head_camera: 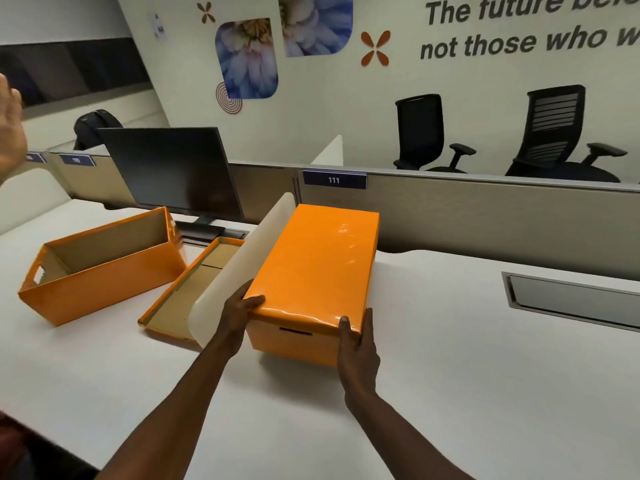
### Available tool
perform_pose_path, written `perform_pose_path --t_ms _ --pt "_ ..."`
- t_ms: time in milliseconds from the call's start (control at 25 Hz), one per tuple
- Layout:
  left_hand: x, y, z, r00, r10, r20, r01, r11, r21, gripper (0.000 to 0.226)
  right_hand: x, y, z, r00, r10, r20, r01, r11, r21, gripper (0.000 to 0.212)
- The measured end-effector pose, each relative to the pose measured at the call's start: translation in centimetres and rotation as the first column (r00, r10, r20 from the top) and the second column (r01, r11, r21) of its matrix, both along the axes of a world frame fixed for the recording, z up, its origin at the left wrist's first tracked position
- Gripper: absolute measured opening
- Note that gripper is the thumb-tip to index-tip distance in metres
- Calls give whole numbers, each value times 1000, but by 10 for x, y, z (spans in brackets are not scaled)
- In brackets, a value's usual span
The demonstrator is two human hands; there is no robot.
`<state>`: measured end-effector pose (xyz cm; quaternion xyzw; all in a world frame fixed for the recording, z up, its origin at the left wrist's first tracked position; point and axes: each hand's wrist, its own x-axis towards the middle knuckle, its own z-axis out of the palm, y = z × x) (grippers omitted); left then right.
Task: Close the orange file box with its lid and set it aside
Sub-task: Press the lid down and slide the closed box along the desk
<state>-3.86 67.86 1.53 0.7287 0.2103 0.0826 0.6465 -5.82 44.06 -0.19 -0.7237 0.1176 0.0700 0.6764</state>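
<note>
An orange file box (294,342) stands on the white desk with its glossy orange lid (318,261) on top, covering it fully. My left hand (240,311) grips the lid's near left corner, thumb on top. Over at the near right corner my right hand (356,336) presses against the lid and box side. To the left, a second orange box (104,285) stands without a lid. Between the two boxes a second lid (188,292) lies upside down, its brown inside facing up.
A curved white divider (239,271) rises between the closed box and the upturned lid. A dark monitor (173,171) stands behind the boxes. A cable hatch (571,299) is set into the desk at right. Another person's hand (10,129) shows at the far left edge.
</note>
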Motion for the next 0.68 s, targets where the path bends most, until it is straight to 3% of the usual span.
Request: perform_pose_path --t_ms 480,600,680 --pt "24 47 -36 999 -31 17 33 996 -79 42 13 40 -28 999 0 53 6 993 -114 71" --pt "27 58 -37 996 -77 -33 76 997 -17 50 12 44 -32 997 31 71 -21 992 -127 71" --pt "25 54 -33 996 -68 -59 75 988 132 64 13 41 -30 989 65 130 -33 970 -239 77"
